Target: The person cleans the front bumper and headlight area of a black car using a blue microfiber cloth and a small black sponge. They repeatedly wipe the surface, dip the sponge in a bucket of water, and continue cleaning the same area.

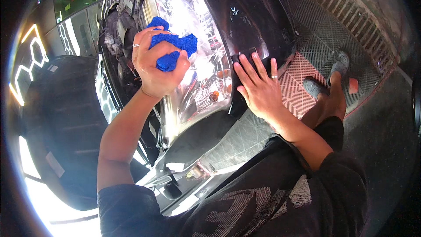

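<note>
My left hand (161, 69), a ring on one finger, grips a crumpled blue cloth (189, 43). Both are over the inner side of a car's clear headlight (210, 89), whose lens shines with bright reflections. Whether the cloth touches the lens is hard to tell. My right hand (260, 89) lies palm down with fingers spread, beside the headlight's outer edge, against the black front bumper (260, 26). It also wears a ring and holds nothing.
Left of the headlight is the uncovered engine bay (115, 36), near a large dark panel (65, 121) resembling a raised hood. A black fender (200, 138) curves below the lamp. Grey and red grid tiles (299, 82) and a drain grate (348, 13) cover the floor beside my sandalled feet (315, 86).
</note>
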Demonstrator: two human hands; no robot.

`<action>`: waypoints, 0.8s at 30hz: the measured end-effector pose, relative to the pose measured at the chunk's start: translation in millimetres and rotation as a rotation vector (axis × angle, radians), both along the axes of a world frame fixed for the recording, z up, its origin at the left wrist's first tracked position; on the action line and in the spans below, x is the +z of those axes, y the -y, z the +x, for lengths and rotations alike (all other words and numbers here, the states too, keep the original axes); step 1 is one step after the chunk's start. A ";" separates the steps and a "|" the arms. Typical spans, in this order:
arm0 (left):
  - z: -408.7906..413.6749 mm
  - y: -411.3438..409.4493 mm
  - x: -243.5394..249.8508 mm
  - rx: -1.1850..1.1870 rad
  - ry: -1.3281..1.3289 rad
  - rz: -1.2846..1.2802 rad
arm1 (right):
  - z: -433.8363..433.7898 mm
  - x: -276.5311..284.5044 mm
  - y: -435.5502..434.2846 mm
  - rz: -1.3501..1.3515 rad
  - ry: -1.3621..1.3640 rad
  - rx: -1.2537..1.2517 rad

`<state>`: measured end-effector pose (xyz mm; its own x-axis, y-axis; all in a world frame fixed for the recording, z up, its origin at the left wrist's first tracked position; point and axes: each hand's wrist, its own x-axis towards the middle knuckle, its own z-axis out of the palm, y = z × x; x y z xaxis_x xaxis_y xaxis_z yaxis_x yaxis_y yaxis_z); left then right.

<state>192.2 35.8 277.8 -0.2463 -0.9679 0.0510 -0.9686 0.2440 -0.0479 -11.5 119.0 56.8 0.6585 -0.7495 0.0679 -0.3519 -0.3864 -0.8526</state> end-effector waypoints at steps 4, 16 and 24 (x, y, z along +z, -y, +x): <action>-1.0 1.2 -1.1 -0.017 -0.019 -0.023 | 23.3 2.7 48.6 -0.035 0.001 -0.043; -3.9 3.8 -1.0 0.017 -0.017 -0.008 | 33.0 -0.8 91.1 -0.104 0.016 -0.007; -0.9 2.0 1.7 0.046 -0.026 0.016 | -7.6 9.4 48.0 -0.074 -0.046 0.152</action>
<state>191.3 33.8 279.5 -0.2006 -0.9788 0.0417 -0.9796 0.1999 -0.0191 -19.1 71.1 66.2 0.7679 -0.6348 0.0863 -0.3226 -0.4996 -0.8039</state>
